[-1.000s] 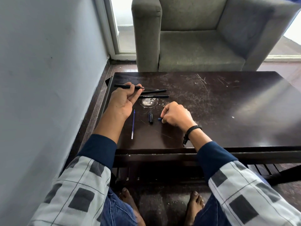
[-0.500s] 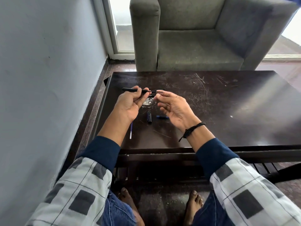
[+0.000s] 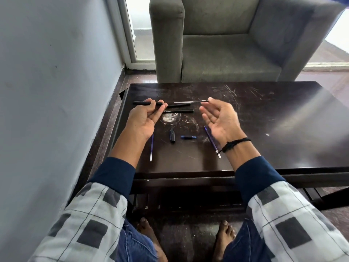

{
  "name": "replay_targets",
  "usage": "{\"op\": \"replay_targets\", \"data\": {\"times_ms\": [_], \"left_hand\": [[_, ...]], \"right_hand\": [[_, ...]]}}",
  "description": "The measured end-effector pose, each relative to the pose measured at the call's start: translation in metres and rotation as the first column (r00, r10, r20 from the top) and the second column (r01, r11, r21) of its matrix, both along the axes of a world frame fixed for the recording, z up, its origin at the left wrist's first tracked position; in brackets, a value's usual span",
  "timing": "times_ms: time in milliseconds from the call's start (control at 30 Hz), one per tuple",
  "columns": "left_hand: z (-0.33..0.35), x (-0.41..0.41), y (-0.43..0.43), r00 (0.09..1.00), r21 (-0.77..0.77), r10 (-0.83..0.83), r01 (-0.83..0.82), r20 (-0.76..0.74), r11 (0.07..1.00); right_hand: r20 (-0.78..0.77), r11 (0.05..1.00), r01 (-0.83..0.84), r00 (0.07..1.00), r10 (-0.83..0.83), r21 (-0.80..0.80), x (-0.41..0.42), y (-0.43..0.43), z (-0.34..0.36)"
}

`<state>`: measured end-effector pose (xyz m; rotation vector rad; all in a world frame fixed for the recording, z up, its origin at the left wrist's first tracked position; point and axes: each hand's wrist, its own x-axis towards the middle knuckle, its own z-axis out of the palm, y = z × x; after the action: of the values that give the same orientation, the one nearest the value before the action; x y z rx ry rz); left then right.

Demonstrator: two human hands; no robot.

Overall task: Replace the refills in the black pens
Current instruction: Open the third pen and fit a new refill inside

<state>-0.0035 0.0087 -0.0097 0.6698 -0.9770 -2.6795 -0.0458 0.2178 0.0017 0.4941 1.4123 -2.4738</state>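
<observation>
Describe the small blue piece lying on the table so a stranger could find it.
On the dark table, look between the person's two wrists. There, right of a stubby black cap, lies the blue piece: short and sideways, unlike the long thin refills flanking it.

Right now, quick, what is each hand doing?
Left hand: holds the slim black plastic pen barrel.
Right hand: pinches the end of the thin pale plastic refill, other fingers relaxed.
</observation>
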Motion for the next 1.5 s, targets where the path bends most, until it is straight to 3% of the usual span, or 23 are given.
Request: {"op": "replay_targets", "data": {"times_ms": [100,167,267,367,467,700,1033,1167,1267,1400,1500], "left_hand": [[0.002,-0.001,-0.004,0.999,-0.035,0.032,-0.032,-0.01,0.999],[0.004,-0.001,-0.003,0.999,-0.058,0.035,-0.036,-0.008,0.998],[0.005,0.0,-0.001,1.0,-0.078,0.026,-0.026,-0.008,0.997],[0.006,0.0,-0.001,1.0,-0.105,0.017,-0.017,-0.006,0.994],[0.006,0.0,-0.002,1.0,-0.162,0.003,0.0,0.021,0.987],[0.008,0.001,-0.005,0.997,-0.302,-0.018,0.039,0.07,0.952],[0.01,0.004,-0.007,0.998,-0.311,-0.008,0.028,0.067,0.95],[0.012,0.003,-0.01,0.998,-0.302,-0.007,0.024,0.057,0.953],[0.013,0.002,-0.014,0.999,-0.287,-0.004,0.017,0.048,0.958],[0.013,0.0,-0.015,0.999,-0.289,0.007,0.007,0.046,0.957],[0.012,0.001,-0.014,0.999,-0.289,0.011,0.0,0.037,0.957]], "right_hand": [[-0.054,0.989,0.084,0.996,-0.078,0.121,-0.011,0.02,0.008],[-0.141,0.944,0.075,0.99,-0.03,0.321,-0.018,0.031,0.011],[-0.222,0.726,0.053,0.965,0.139,0.686,-0.029,0.043,0.005],[-0.168,0.451,0.052,0.961,0.22,0.891,-0.034,0.049,-0.005],[-0.092,0.263,0.02,0.96,0.266,0.965,-0.036,0.052,-0.011],[0.067,0.031,-0.083,0.938,0.341,0.996,-0.036,0.038,-0.03],[0.083,-0.025,-0.079,0.923,0.375,0.997,-0.032,0.033,-0.03],[-0.049,0.015,0.047,0.91,0.412,0.999,-0.025,0.025,-0.02],[-0.226,0.107,0.202,0.786,0.576,0.974,-0.008,0.0,-0.015],[-0.272,0.154,0.302,0.403,0.874,0.941,0.028,-0.047,-0.033],[-0.221,0.15,0.391,0.143,0.965,0.908,0.047,-0.067,-0.053]]}}
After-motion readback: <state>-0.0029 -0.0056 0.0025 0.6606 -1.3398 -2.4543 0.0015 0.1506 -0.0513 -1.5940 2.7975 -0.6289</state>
